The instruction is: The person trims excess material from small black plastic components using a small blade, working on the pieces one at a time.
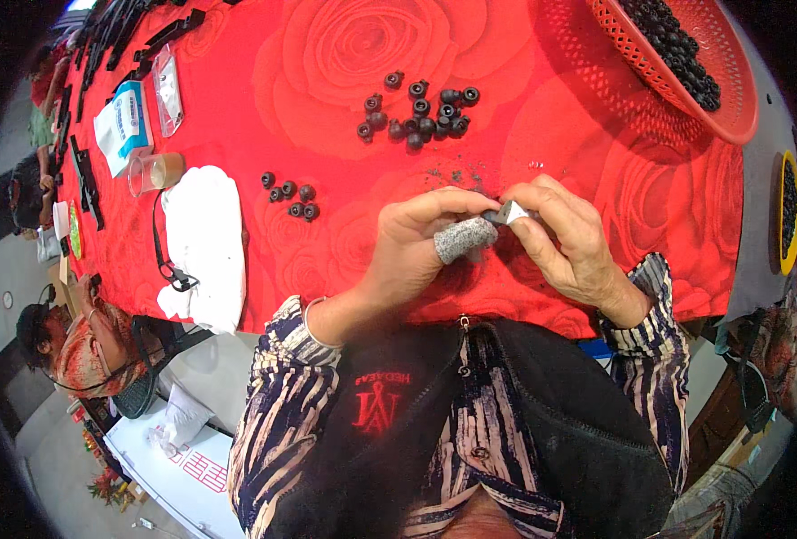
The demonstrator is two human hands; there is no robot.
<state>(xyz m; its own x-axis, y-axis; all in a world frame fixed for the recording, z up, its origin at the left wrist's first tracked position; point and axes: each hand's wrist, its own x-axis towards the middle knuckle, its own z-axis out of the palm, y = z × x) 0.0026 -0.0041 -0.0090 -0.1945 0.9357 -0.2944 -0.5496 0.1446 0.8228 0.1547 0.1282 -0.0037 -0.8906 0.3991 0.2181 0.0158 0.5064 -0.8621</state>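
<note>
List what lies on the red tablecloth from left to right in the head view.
Blue-and-white packet → clear cup → white cloth → small cluster of black pieces → left hand → right hand → red basket.

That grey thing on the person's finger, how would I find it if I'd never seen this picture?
Start at the big red rose-patterned tablecloth, then look near its front edge where the two hands meet. On the left hand, one finger wears a speckled grey finger cover, touching the small silvery piece pinched by the right hand. It is the only grey, knitted-looking thing there; the nearby small round parts are black.
</note>
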